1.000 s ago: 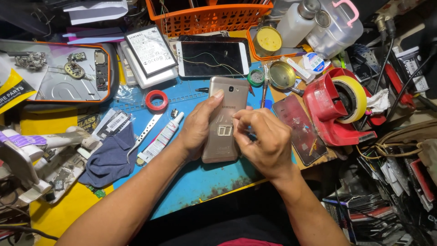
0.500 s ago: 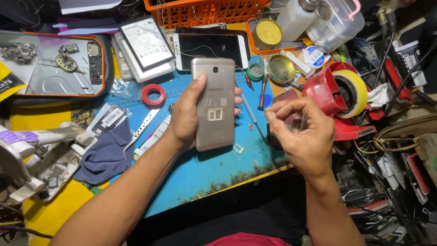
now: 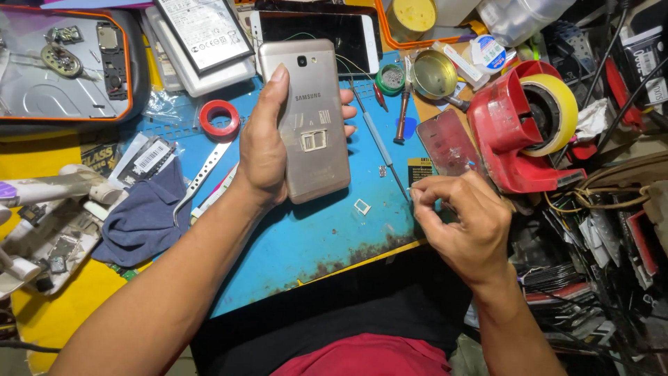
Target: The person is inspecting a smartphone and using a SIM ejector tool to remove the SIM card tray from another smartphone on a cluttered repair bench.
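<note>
A: Gold phone (image 3: 312,125), back up, gripped in the left hand (image 3: 268,143). A second ago both hands were on it.

B: Now the right hand (image 3: 459,226) has come off, fingers pinched shut. On what? Can't tell.

A: A tiny tray (image 3: 362,206) lies between the hands, on the blue mat (image 3: 306,240).

B: Past the right fingers sits a red tape holder (image 3: 522,125). A screwdriver (image 3: 386,150) lies near.

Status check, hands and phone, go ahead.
Left hand gripping gold phone, back side up, lifted over blue mat. Right hand off the phone, fingertips pinched at mat's right edge. Small tray loose on mat, nothing between hands.
</note>
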